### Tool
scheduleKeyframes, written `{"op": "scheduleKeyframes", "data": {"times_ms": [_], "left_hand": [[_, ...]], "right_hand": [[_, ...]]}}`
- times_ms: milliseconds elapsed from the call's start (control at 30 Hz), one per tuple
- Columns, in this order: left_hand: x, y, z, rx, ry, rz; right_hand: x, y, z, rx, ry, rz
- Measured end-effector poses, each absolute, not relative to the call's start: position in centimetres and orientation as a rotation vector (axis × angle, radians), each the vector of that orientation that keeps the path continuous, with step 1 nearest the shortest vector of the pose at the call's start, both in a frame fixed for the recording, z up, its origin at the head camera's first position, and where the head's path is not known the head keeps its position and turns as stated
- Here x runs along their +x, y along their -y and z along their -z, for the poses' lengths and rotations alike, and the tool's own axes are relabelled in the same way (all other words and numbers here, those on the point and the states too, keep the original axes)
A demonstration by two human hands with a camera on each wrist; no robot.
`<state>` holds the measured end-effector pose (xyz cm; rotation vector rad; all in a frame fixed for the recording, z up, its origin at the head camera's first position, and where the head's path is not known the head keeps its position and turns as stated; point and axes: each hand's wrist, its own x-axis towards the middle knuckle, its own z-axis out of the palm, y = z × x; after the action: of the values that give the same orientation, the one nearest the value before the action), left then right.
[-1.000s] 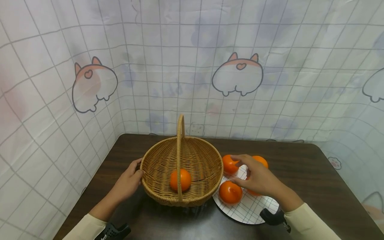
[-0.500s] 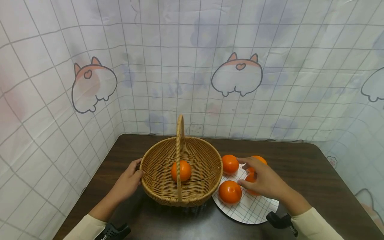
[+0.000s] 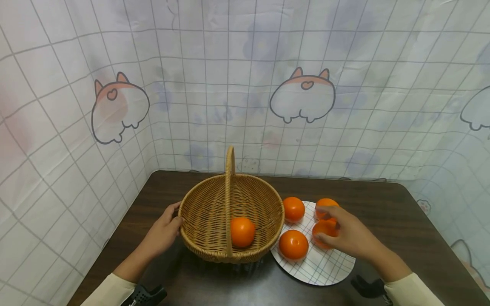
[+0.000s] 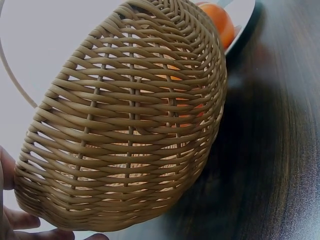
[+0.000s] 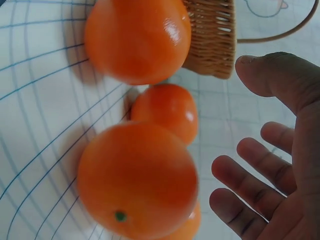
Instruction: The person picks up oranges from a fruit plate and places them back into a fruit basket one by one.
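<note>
A woven wicker basket [image 3: 203, 216] with a tall hoop handle stands mid-table, one orange [image 3: 243, 232] lying inside. My left hand [image 3: 164, 231] grips its left rim; in the left wrist view some fingers [image 4: 55, 234] show at the edge of the weave. To the basket's right, several oranges sit on a round white plate [image 3: 325, 270] with grid lines. My right hand [image 3: 352, 236] hovers over the plate's right side, fingers spread around the right-hand orange [image 3: 320, 231]. The right wrist view shows a gap between the fingertips and the closest orange [image 5: 137, 175].
Other oranges on the plate are a front one [image 3: 294, 245], a back-left one [image 3: 294, 209] and a back-right one [image 3: 326, 206]. The dark wooden table [image 3: 383, 212] meets a gridded cloth backdrop [image 3: 245, 85] behind and at both sides.
The orange in the basket has rolled about and now lies further right. My right hand has drawn rightward, away from the left oranges to the right-hand one. The left hand has stayed put.
</note>
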<state>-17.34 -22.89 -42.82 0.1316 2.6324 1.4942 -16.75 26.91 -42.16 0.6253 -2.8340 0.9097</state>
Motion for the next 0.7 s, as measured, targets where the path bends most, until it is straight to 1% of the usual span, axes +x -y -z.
{"op": "scheduleKeyframes", "data": {"times_ms": [700], "left_hand": [[-17.4, 22.9, 43.0, 0.132, -2.641, -1.484]], "right_hand": [[-15.9, -30.0, 43.5, 0.479, 2.9, -0.824]]}}
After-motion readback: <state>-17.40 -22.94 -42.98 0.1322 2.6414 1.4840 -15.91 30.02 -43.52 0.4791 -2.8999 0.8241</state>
